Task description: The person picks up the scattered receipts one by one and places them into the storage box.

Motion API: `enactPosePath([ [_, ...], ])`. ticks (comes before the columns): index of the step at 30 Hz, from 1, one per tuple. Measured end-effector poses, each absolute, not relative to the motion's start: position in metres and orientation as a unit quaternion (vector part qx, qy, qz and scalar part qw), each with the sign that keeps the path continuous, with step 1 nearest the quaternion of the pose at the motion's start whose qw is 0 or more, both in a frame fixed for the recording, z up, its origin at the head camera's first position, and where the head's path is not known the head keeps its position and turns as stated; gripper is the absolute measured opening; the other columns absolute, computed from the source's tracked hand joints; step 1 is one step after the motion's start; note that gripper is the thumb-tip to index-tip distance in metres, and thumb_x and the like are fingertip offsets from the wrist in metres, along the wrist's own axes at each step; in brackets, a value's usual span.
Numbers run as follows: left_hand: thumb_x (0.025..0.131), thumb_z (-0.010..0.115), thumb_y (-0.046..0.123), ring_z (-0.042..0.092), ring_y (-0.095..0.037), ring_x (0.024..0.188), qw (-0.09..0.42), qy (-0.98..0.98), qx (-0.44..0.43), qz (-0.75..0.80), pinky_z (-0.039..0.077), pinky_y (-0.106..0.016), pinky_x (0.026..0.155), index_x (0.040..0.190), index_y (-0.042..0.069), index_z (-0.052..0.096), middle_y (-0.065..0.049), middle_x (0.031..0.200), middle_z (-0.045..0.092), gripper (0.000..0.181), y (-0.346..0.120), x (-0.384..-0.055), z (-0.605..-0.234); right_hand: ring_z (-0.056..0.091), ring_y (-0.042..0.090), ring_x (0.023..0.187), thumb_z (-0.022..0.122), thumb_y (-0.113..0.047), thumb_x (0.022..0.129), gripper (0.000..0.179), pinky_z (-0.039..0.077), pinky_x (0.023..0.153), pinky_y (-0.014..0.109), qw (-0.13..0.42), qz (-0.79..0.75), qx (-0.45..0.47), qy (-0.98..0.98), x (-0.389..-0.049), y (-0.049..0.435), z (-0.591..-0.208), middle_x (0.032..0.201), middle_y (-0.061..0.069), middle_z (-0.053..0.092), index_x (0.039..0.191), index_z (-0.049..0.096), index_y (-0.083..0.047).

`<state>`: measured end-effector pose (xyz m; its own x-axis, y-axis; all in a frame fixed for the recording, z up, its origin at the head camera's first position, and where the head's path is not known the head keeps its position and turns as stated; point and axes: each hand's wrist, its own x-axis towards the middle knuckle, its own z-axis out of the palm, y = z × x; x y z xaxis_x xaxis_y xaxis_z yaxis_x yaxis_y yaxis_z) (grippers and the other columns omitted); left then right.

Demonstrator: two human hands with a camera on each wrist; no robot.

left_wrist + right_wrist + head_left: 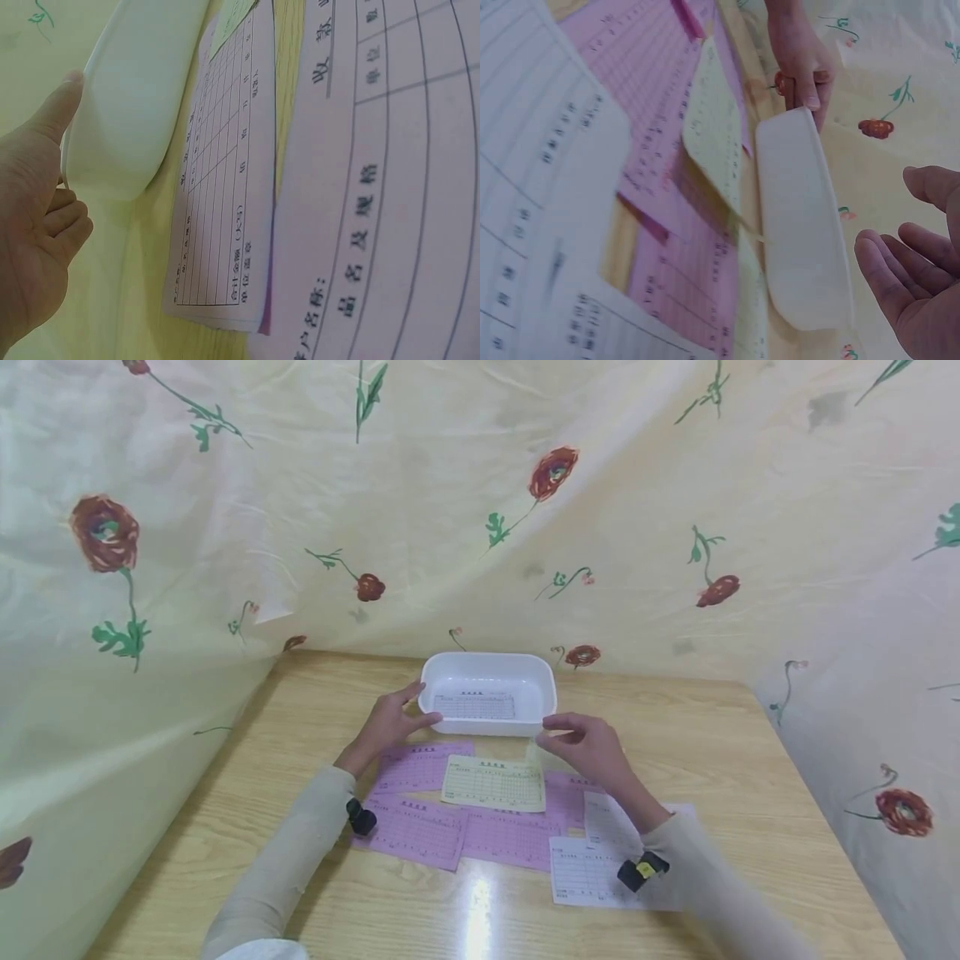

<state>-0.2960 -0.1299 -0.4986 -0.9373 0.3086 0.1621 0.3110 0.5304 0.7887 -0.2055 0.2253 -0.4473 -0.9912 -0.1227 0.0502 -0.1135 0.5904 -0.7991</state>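
Observation:
A white plastic tub (491,727) stands at the back of the table with a white printed slip (474,706) lying in it. My left hand (390,720) grips its left end, thumb on the rim and fingers round the side. By the front right corner is my right hand (588,747); in the right wrist view this hand (922,277) is apart from the tub, fingers loosely bent with nothing between them. In front of the tub a pale yellow slip (495,783) lies over several pink slips (412,831). White slips (592,868) lie under the right forearm.
The wooden table (247,760) carries the paper slips in its middle. A flowered cloth (450,527) hangs behind it and along both sides, close to the tub's far wall. Part of another yellow slip (750,300) shows near the tub.

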Motion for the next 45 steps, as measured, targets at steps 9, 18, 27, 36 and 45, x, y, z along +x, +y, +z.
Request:
enactPosePath([
  [9,0.086,0.079,0.048,0.036,-0.037,0.148,-0.003,-0.878,-0.171,-0.447,0.034,-0.052,0.12,0.154,0.001,0.04,-0.017,0.162,0.036,0.092,-0.132,-0.294,-0.495,0.074,0.026,0.099,0.082,-0.034,0.087,0.049,0.063,0.079,0.034,0.03,-0.446,-0.042,0.893,-0.201,0.223,-0.469,0.123,0.014,0.073,0.125,0.071,-0.005],
  [18,0.087,0.079,0.048,0.034,-0.035,0.15,-0.01,-0.88,-0.162,-0.446,0.032,-0.05,0.122,0.155,0.002,0.039,-0.016,0.163,0.034,0.092,-0.133,-0.293,-0.496,0.075,0.027,0.099,0.083,-0.027,0.086,0.046,0.064,0.075,0.033,0.079,-0.469,-0.006,0.88,-0.199,0.22,-0.486,0.122,0.017,0.073,0.124,0.07,-0.004],
  [27,0.086,0.079,0.049,0.034,-0.034,0.15,-0.012,-0.88,-0.162,-0.446,0.031,-0.05,0.122,0.153,0.002,0.042,-0.013,0.163,0.034,0.091,-0.132,-0.295,-0.496,0.074,0.028,0.101,0.083,-0.027,0.085,0.042,0.063,0.083,0.038,0.076,-0.423,0.016,0.903,-0.194,0.214,-0.491,0.114,0.012,0.075,0.121,0.072,-0.008],
  [36,0.085,0.08,0.05,0.034,-0.036,0.149,-0.012,-0.883,-0.162,-0.439,0.032,-0.051,0.122,0.152,0.002,0.043,-0.014,0.162,0.035,0.091,-0.13,-0.295,-0.495,0.072,0.027,0.097,0.085,-0.02,0.082,0.042,0.062,0.083,0.04,0.072,-0.404,0.015,0.912,-0.193,0.21,-0.496,0.105,0.01,0.075,0.12,0.071,-0.007],
  [45,0.084,0.081,0.051,0.034,-0.035,0.149,-0.009,-0.882,-0.166,-0.441,0.032,-0.05,0.122,0.152,0.001,0.044,-0.017,0.162,0.036,0.092,-0.13,-0.297,-0.497,0.073,0.025,0.094,0.085,-0.018,0.082,0.043,0.063,0.081,0.039,0.082,-0.394,0.018,0.915,-0.194,0.212,-0.498,0.103,0.011,0.077,0.121,0.069,-0.005],
])
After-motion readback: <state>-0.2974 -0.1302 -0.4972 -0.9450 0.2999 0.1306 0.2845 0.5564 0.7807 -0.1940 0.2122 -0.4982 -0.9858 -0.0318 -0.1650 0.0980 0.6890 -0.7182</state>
